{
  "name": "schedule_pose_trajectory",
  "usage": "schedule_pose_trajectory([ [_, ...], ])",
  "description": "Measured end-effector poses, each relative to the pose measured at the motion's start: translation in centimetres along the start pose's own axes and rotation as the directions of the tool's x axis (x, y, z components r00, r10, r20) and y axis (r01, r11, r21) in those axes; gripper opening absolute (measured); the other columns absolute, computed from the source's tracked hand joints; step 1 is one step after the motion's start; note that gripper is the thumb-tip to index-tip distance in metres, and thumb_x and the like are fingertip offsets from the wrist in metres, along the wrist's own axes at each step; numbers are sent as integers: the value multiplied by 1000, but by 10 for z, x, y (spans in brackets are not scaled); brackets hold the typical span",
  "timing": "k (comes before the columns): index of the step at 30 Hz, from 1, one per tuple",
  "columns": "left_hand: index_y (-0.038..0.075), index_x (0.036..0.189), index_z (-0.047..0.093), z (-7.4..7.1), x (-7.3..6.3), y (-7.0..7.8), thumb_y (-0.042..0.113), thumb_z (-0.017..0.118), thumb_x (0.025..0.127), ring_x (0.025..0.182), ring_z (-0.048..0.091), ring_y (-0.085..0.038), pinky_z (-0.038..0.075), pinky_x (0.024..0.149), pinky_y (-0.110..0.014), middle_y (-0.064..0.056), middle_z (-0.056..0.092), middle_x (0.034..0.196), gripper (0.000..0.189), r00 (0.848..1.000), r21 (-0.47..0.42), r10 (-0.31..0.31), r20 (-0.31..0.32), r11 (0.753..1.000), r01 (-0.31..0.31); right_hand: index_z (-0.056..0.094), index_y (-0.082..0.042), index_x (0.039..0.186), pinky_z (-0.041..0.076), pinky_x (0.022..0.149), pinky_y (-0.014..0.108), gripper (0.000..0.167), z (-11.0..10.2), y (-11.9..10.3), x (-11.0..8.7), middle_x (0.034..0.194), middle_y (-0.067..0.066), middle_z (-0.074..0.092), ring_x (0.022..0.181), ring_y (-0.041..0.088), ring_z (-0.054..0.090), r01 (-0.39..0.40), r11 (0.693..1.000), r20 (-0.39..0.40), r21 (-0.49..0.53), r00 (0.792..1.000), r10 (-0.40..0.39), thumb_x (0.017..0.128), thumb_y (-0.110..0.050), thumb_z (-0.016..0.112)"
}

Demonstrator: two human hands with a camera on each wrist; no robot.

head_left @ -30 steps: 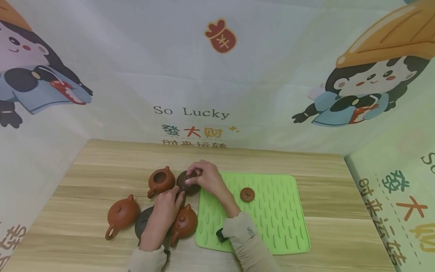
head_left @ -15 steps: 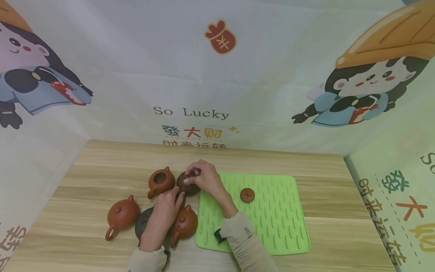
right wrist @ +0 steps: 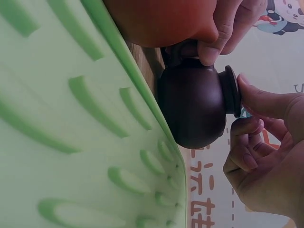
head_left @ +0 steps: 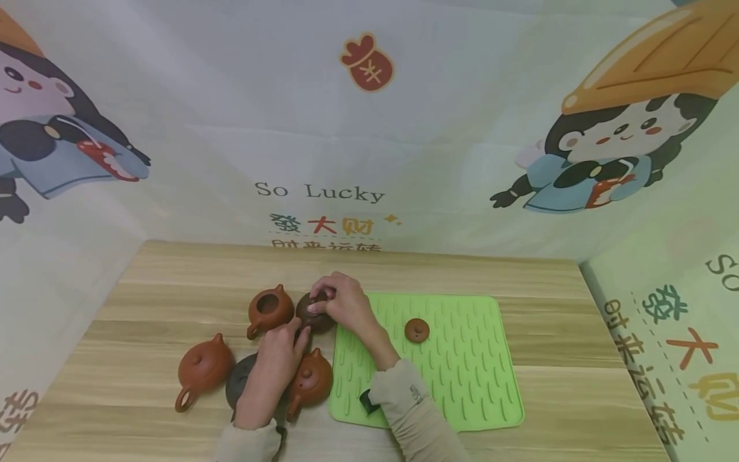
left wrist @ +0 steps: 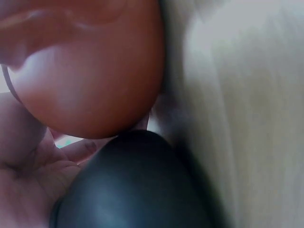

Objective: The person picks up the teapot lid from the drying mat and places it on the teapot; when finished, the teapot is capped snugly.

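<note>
In the head view, my right hand [head_left: 349, 307] pinches the lid [right wrist: 232, 91] of a dark brown teapot [right wrist: 192, 107]. The right wrist view shows this lid a little out of the pot's mouth, its inner collar visible. My left hand [head_left: 274, 360] reaches over a black teapot [head_left: 235, 381] and grips the brown teapot's handle [right wrist: 183, 49] between thumb and fingers. Close beside the left hand is a lidded reddish-orange teapot [head_left: 315, 386], which fills much of the left wrist view. My left hand and forearm hide much of the black teapot.
A lidless orange teapot [head_left: 280, 313] stands left of the brown one. Another lidded orange teapot [head_left: 206, 367] is farther left. One small orange lid [head_left: 417, 330] lies on the green ridged mat [head_left: 473, 359]. Printed cloth walls [head_left: 450, 192] bound the wooden table [head_left: 554, 321].
The head view has shifted slightly, moving everything a little to the left. Both hands keep their holds on the brown teapot and its lid, with hardly any other movement visible.
</note>
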State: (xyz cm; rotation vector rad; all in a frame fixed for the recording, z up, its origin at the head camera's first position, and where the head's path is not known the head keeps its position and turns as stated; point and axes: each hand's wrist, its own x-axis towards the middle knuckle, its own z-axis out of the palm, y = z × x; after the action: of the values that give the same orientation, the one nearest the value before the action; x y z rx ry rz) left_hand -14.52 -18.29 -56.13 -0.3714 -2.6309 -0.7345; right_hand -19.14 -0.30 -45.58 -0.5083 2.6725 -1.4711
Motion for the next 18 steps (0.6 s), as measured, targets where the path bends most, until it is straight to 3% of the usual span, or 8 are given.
schedule_pose_trajectory([
  [10,3,85,62,0,0,-1,5,77,100,59,61,-29,46,54,-41,-6,54,65,21,999,-2,-33,41,999,33,82,-7,98,38,69,24,16,1,1,0,80,-4,52,74,7,45,0,1000,-9,9,1000,0,88,-12,93],
  [18,4,85,62,0,0,-1,4,78,99,58,59,-27,44,53,-40,-5,52,64,22,999,-2,-32,33,999,32,81,-7,98,37,69,23,17,1,3,1,81,-4,51,74,7,44,-9,1000,-16,10,1000,9,87,-11,93],
])
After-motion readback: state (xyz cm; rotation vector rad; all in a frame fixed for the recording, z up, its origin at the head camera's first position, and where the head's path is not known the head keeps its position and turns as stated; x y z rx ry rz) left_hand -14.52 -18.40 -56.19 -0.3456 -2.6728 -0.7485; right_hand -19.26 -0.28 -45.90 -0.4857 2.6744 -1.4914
